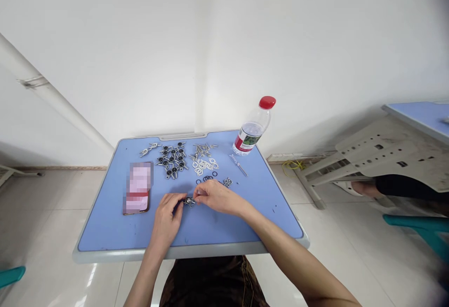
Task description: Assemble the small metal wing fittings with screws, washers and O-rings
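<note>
Metal fitting (pixel 189 201), blue desk (pixel 105 223), white wall (pixel 105 64)

On desk (pixel 105 232), phone (pixel 138 188) left of metal parts (pixel 171 160), bottle (pixel 251 132) right

My left hand (pixel 167 218) rises from six o'clock, fingers curled inward. My right hand (pixel 218 197), pinching at its fingertips (pixel 198 196), enters from four o'clock along my right forearm (pixel 291 254), wrist slightly bent.
</note>
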The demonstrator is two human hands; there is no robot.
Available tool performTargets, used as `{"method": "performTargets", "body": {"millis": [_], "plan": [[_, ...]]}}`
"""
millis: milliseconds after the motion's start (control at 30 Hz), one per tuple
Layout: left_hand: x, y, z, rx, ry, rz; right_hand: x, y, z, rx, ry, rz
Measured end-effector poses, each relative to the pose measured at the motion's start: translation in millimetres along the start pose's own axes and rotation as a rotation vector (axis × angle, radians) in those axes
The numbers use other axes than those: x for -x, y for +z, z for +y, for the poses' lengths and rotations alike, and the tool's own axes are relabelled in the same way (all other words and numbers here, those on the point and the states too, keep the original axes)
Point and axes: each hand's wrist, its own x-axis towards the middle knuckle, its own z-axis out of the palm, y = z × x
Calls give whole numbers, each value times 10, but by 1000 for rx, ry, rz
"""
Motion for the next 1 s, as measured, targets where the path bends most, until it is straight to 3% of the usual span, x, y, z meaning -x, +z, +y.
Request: {"method": "performTargets", "body": {"millis": [300, 533, 767, 1000], "plan": [[-3, -11, 48, -35, 52, -16, -118, 102, -37, 90, 28, 69], [14, 26, 149, -204, 86, 0, -114, 149, -83, 146, 80, 112], [19, 80, 125, -304, 78, 37, 7, 2, -77, 149, 101, 183], [20, 82, 103, -335, 111, 6, 145, -49, -11, 275, 135, 137]]}}
